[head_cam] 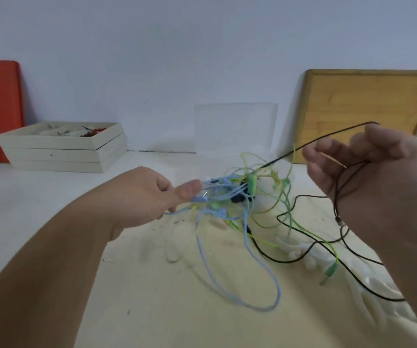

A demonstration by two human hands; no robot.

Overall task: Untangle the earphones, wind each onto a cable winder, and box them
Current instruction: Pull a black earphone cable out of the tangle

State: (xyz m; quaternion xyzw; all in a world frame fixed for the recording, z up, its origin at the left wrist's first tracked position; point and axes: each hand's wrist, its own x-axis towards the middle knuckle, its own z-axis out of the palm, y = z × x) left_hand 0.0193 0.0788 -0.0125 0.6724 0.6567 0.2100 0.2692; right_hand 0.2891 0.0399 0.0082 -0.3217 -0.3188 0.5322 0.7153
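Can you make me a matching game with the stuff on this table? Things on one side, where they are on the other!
Things:
1. black cable
2. blue cable
3. wooden board
4. cream trays

Places:
A. leaning on the wall, far right
B. stacked at the far left of the table
C. pulled up by the right hand
D. looping down below the left hand

Pairs: 1-C, 2-D, 3-A, 4-B

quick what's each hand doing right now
Left hand: closed, pinching the blue cable.
Right hand: loosely curled, holding the black cable.
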